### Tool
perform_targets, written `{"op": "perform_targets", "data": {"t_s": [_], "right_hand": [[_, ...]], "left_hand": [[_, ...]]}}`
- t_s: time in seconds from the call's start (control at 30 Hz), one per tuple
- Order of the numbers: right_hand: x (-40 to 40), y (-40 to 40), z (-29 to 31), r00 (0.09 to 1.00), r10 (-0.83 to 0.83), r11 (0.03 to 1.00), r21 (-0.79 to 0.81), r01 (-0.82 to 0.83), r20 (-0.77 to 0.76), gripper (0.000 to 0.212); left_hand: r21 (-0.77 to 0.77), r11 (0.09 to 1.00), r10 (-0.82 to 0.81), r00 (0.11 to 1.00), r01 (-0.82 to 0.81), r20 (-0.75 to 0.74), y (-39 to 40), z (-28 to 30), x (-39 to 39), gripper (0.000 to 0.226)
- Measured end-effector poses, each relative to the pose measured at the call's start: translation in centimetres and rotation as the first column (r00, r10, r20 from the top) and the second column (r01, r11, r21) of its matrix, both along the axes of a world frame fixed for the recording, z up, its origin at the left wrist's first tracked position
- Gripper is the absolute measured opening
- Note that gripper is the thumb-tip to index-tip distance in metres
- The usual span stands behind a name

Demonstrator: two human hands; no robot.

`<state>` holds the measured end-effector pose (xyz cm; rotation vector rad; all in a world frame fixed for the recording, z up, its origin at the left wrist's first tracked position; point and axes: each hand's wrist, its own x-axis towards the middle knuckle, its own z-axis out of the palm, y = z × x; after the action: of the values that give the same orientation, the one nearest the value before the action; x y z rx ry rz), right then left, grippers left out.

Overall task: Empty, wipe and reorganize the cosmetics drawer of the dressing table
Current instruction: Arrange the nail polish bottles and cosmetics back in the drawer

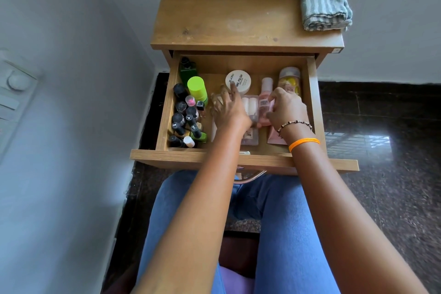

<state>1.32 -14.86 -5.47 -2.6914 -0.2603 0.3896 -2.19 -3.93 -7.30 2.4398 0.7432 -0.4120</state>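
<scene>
1. The dressing table (pixel 238 19) shows a matt wood-grain finish, and the drawer (pixel 243 159) matches it.
2. The folded cloth (pixel 324 2) looks soft and woven, with a ribbed, striped weave.
3. The round jar (pixel 238 80) wears a smooth, matt, cream plastic lid.
4. The nail polish bottles (pixel 186 119) carry glossy black caps; their bodies are perhaps glass, hard to tell.
5. The floor (pixel 381 138) is polished speckled stone, catching a bright reflection.

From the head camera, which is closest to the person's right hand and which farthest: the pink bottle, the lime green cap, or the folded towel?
Measured from the right hand:
1. Pink bottle, in the drawer, right at the fingers.
2. Lime green cap, on the drawer's left side, beyond the left hand.
3. Folded towel, outside the drawer, on the tabletop's back right corner.
</scene>
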Motion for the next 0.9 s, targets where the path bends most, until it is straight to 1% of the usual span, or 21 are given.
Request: {"op": "perform_targets", "data": {"t_s": [0.13,0.27,0.4,0.47,0.57,0.63,0.7,0.77,0.9], "right_hand": [[-0.1,0.4,0.6,0.998,0.057,0.997,-0.052,-0.056,0.008,0.041],[-0.2,0.7,0.6,0.993,0.117,0.985,-0.126,-0.115,0.013,0.035],[-0.4,1.1,0.3,0.987,0.158,0.975,-0.16,-0.155,0.007,0.031],[-0.4,1.3,0.3,0.987,0.158,0.974,-0.166,-0.155,0.007,0.03],[-0.4,1.4,0.6,0.989,0.138,0.973,-0.19,-0.127,0.046,0.034],[-0.4,1.2,0.8,0.985,0.158,0.972,-0.188,-0.144,0.065,0.043],[-0.5,1.1,0.8,0.976,0.212,0.966,-0.162,-0.201,0.054,0.053],[-0.5,1.1,0.8,0.968,0.248,0.959,-0.153,-0.24,0.033,0.055],[-0.5,1.3,0.8,0.971,0.239,0.96,-0.155,-0.233,0.022,0.052]], "left_hand": [[-0.007,0.999,-0.049,0.998,0.049,-0.043,0.3,0.1,0.0,0.109],[-0.016,0.999,-0.051,0.998,0.05,-0.036,0.3,-0.1,0.1,0.108],[0.018,0.997,-0.081,0.997,0.081,-0.004,0.3,-0.4,0.1,0.102],[0.02,0.996,-0.091,0.996,0.091,-0.003,0.3,-0.3,0.0,0.103],[-0.001,0.996,-0.092,0.996,0.092,-0.001,0.4,-0.1,0.1,0.106],[-0.005,0.996,-0.089,0.996,0.089,0.005,0.4,-0.2,0.2,0.105],[0.001,0.995,-0.097,0.995,0.097,0.009,0.4,-0.2,0.3,0.102],[-0.01,0.994,-0.112,0.994,0.112,0.012,0.3,-0.2,0.3,0.101],[-0.03,0.992,-0.119,0.993,0.12,0.016,0.4,-0.2,0.5,0.101]]}}
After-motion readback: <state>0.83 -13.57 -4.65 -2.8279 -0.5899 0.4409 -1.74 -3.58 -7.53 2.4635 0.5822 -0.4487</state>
